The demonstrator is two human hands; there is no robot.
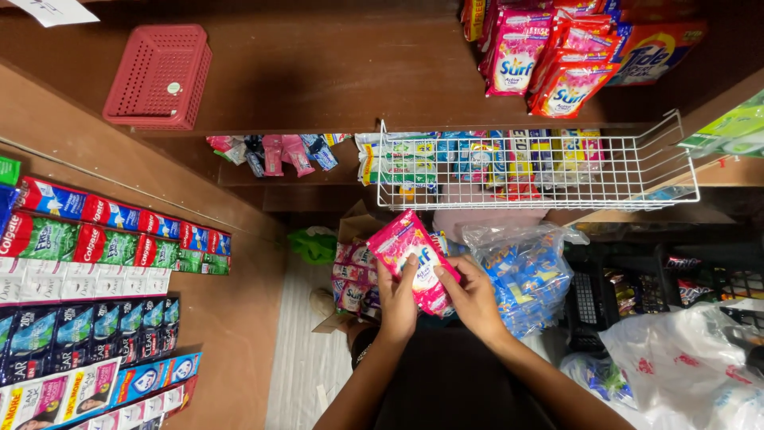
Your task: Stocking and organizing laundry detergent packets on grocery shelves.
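Note:
Both my hands hold a small stack of pink detergent sachets (410,255) in front of me, low in the middle of the view. My left hand (398,299) grips the stack's lower left side with the thumb on its face. My right hand (469,296) closes on its lower right edge. Just behind the sachets lies an open cardboard box (348,231) with more pink sachets (352,280) in it. A clear plastic bag of blue sachets (525,275) rests right beside my right hand.
A white wire basket (541,171) of mixed sachets hangs above. Pink and red detergent packs (549,56) and an upturned red plastic basket (159,76) sit on the brown shelf. Hanging strips of toothpaste and shampoo sachets (95,247) fill the left. White plastic bags (684,358) lie lower right.

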